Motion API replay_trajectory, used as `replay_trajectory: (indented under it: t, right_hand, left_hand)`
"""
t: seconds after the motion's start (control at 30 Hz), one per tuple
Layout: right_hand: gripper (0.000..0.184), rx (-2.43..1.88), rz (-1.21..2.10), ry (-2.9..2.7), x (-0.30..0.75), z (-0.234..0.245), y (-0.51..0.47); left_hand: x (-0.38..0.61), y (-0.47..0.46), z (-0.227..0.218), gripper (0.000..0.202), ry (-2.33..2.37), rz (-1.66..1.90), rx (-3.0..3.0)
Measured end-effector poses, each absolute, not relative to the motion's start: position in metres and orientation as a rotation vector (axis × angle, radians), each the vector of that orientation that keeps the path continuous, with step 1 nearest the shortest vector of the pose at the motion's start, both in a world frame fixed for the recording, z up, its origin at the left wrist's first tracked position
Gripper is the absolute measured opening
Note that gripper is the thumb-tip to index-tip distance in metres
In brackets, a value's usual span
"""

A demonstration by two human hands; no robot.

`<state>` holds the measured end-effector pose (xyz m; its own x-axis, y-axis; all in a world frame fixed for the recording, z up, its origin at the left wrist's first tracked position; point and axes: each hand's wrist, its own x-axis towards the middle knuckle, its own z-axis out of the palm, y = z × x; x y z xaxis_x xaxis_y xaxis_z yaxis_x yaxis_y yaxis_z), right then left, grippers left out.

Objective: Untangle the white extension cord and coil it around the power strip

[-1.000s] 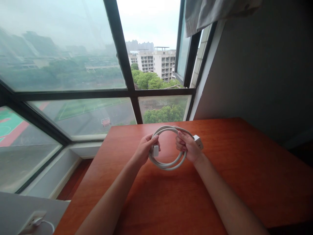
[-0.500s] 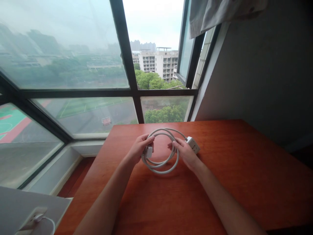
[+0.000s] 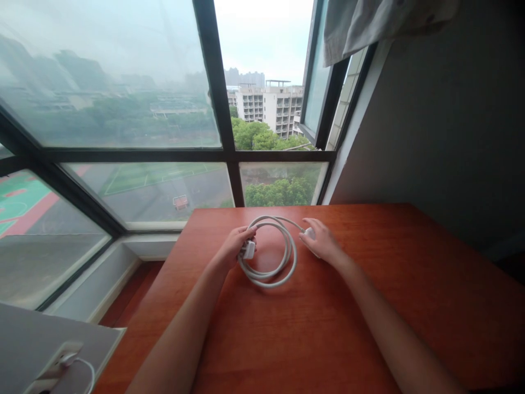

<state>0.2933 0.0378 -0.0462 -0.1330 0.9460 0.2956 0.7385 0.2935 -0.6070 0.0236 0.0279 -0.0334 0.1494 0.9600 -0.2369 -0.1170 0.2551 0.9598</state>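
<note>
A white power-strip cord (image 3: pixel 296 257) lies coiled in several loops above the reddish wooden table (image 3: pixel 262 339). My left hand (image 3: pixel 237 246) is closed around the left side of the loops, with the white plug (image 3: pixel 248 250) showing below its thumb. My right hand (image 3: pixel 322 241) is wrapped over the white power strip (image 3: pixel 310 233) at the cord's other end, to the right of the coil. Most of the power strip is hidden under the fingers and palm.
Dark-framed windows (image 3: pixel 229 156) stand behind the table, with one pane swung open. A grey curtain (image 3: pixel 356 27) hangs at upper right beside a dark wall (image 3: pixel 443 120). At lower left, a wall socket (image 3: pixel 61 358) has a white charger plugged in.
My right hand has let go of the coil's right side and moved right onto the power strip, covering it. My left hand still grips the loops. The view has shifted slightly.
</note>
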Motion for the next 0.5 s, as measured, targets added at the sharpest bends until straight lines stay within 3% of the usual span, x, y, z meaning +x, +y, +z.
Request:
replay_trajectory:
  t: [0.3,0.5]
  right_hand:
    - [0.053,-1.600,0.640,-2.071,0.299,-0.054,0.037]
    - [0.041,-1.729,0.830,-2.046,0.286,-0.043,0.022]
  left_hand:
    - [0.028,0.037,-0.053,0.040,1.268,1.074,0.891]
    - [0.032,0.039,-0.065,0.040,1.366,1.184,0.961]
